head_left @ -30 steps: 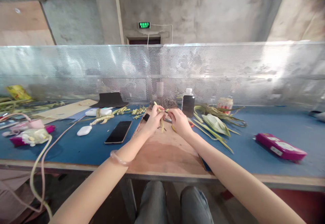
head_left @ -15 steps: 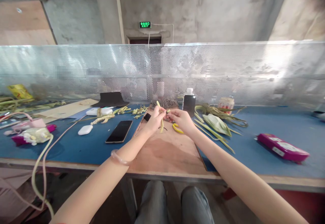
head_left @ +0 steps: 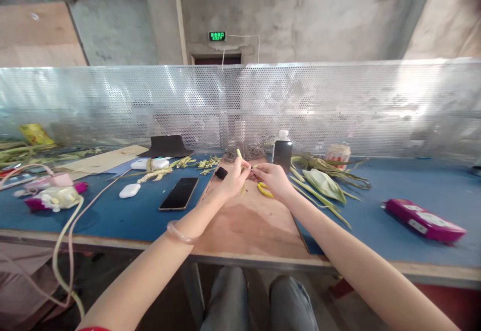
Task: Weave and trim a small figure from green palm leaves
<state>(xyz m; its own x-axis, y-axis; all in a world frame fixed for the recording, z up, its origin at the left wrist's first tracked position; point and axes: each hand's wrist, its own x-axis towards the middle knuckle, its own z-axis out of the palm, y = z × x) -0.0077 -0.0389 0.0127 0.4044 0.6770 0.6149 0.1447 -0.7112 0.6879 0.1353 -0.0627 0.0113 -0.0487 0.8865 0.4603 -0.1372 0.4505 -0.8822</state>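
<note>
Standing beyond the right hand (head_left: 276, 177), a bottle (head_left: 282, 154) neighbours green leaves (head_left: 323, 185).

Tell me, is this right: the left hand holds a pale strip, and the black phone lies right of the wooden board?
No: the head view shows the black phone lying left of the wooden board. The left hand does hold a pale strip.

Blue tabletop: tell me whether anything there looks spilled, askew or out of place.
No spill or damage stands out. Mildly untidy: pale plant scraps lie strewn loosely left of the wooden board, and the magenta pack sits at a slant on the right side.
</note>
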